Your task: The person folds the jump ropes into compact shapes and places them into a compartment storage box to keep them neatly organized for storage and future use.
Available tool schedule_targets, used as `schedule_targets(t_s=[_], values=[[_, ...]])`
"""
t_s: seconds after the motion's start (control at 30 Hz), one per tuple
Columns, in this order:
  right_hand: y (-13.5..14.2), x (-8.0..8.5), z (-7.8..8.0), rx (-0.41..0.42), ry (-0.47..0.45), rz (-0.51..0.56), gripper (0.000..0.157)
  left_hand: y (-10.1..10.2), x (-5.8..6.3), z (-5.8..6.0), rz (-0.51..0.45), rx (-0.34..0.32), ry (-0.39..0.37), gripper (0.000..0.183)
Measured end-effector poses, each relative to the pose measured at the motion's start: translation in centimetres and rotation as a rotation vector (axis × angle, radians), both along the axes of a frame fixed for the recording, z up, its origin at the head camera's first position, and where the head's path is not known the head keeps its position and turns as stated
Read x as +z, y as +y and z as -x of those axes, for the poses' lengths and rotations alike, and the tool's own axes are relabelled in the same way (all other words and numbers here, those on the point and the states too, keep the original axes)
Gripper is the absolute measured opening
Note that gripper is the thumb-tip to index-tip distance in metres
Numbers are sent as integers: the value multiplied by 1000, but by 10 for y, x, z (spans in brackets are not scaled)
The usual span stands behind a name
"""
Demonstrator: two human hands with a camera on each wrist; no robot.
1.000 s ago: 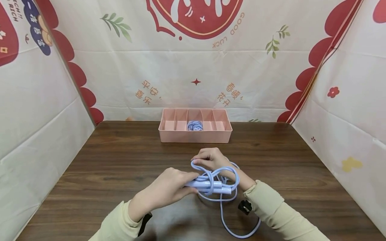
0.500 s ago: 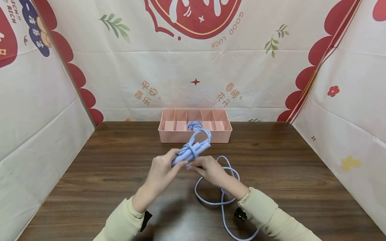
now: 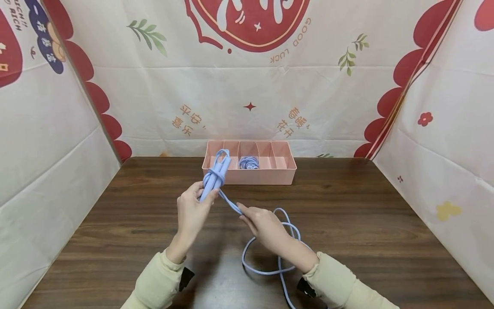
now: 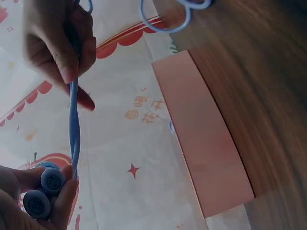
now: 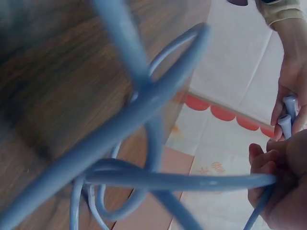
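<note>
A light-blue jump rope (image 3: 214,177) has its two handles side by side, with cord wound round them. My left hand (image 3: 191,210) grips these handles near their lower ends, tilted up in front of the box; in the left wrist view the round handle ends (image 4: 53,180) show between thumb and fingers. Two strands of cord (image 3: 230,202) run taut from the handles to my right hand (image 3: 266,227), which pinches them. Past that hand the loose cord (image 3: 266,274) hangs in loops over the table; large blurred loops (image 5: 144,105) fill the right wrist view.
A pink divided box (image 3: 251,177) stands at the table's back edge. Its middle compartment holds a coiled blue cord (image 3: 248,162). The brown wooden table (image 3: 154,206) is enclosed by printed white cloth (image 3: 231,86) at the back and sides.
My left hand has raised and tilted the handles up and to the left. The right hand, which drew close to them, has moved apart, and the cord between is now stretched out.
</note>
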State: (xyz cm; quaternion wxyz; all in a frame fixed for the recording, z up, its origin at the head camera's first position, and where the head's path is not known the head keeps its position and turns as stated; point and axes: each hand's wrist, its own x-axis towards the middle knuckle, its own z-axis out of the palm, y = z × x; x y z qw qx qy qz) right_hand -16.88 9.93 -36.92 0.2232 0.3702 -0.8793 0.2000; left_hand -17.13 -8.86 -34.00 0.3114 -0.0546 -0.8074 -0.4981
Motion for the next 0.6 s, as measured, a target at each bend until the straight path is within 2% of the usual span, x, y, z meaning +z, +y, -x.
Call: schedule_targets(t_s=[0.07, 0.13, 0.23, 0.3, 0.43, 0.6], values=[[1, 1, -2, -18, -38, 31, 30, -3, 0, 1, -52, -4, -12, 25], [3, 2, -4, -37, -119, 79, 29, -6, -1, 3, -90, -2, -30, 24], [7, 5, -4, -82, -221, 158, 28, -8, -3, 5, -107, -12, -58, 24], [9, 7, -3, -114, -245, 187, 28, -9, -5, 5, -104, -15, -70, 25], [13, 11, -3, -98, -145, 124, 27, -9, -8, 4, -88, 1, -81, 24], [17, 15, -2, 0, 89, 5, 21, -9, -13, 6, -15, 34, -86, 22]])
